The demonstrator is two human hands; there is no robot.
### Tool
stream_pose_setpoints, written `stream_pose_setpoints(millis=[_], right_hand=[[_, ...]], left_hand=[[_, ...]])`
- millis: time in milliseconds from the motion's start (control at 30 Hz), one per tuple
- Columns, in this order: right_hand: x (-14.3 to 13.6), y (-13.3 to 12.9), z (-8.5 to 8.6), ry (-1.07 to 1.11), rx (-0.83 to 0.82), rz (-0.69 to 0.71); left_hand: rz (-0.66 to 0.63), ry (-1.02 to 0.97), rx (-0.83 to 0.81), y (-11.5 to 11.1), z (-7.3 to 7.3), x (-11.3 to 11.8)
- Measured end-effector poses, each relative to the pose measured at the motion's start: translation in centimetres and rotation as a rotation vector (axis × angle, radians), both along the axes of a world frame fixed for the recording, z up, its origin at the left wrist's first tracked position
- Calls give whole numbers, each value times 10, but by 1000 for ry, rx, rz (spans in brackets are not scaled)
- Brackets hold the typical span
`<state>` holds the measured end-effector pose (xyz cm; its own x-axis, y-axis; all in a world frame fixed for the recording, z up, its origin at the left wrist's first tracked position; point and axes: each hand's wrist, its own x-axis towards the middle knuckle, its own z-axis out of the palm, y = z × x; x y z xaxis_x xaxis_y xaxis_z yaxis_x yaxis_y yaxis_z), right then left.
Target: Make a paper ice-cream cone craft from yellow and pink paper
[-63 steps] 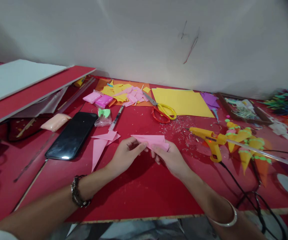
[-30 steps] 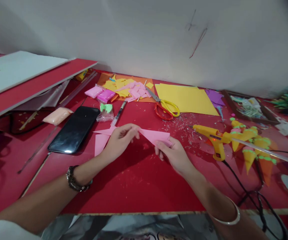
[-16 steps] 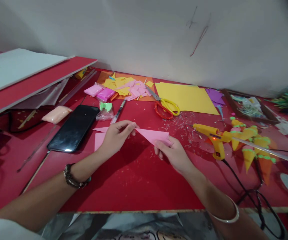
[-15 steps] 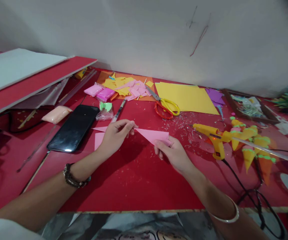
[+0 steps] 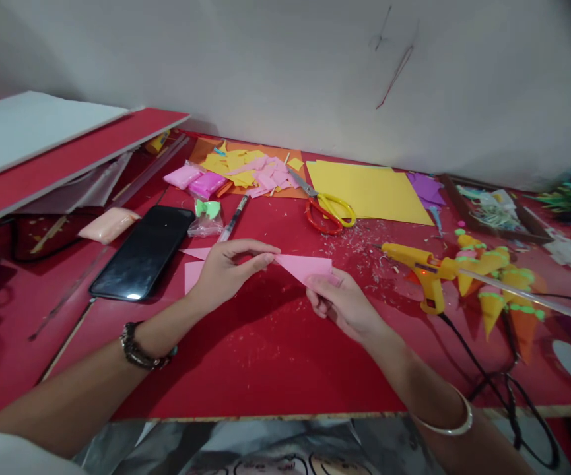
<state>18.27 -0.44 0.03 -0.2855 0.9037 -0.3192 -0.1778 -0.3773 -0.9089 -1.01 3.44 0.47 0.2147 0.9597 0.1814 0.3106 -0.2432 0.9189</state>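
A pink paper cone [image 5: 307,265] hangs between my hands above the red table, its narrow tip toward the left. My left hand [image 5: 233,269] pinches that tip between thumb and fingers. At the wide right end, my right hand [image 5: 340,298] grips the paper with the thumb on the near side; the other fingers are partly hidden behind it. Beneath my left hand lie more pink paper pieces [image 5: 193,274], partly covered by it. A pen [image 5: 234,218] rests just beyond that hand.
Left of my hands lie a black phone [image 5: 141,254] and clay packets [image 5: 109,225]. Red-and-yellow scissors [image 5: 329,210], yellow sheets [image 5: 369,190] and paper scraps [image 5: 248,170] lie behind. At right are a yellow glue gun [image 5: 424,270] with a cord, small decorated cones [image 5: 493,305] and a tray [image 5: 493,208].
My left fingers have shifted slightly right and straightened, closing on the cone's tip. My right hand keeps hold of the wide end, nearly unmoved. The view has shifted slightly.
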Motion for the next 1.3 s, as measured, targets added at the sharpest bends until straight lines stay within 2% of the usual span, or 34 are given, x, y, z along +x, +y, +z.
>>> stream_pose_setpoints(millis=[133, 267, 633, 767, 867, 967, 1067, 1200, 1300], right_hand=[[0, 0, -2, -47, 37, -9], [0, 0, -2, -191, 170, -52], [2, -1, -1, -354, 270, -77], [4, 1, -5, -353, 326, -199], [5, 2, -7, -330, 345, -245], [5, 3, -8, -330, 340, -229], [6, 2, -10, -353, 326, -211], [5, 1, -11, -405, 342, -178], [5, 0, -10, -413, 358, -178]], left_hand=[[6, -54, -52, 2, -2, 1], [-12, -4, -104, 4, -3, 2], [-166, 202, 91, 9, -3, -6], [-170, 153, 30, 7, -3, -4], [-236, 123, -56, 5, -3, -2], [-267, 108, -114, 2, -2, -1], [-261, 72, -99, 0, -1, 0], [-348, 213, -12, -1, -2, 2], [-411, 223, -46, -2, -3, 3]])
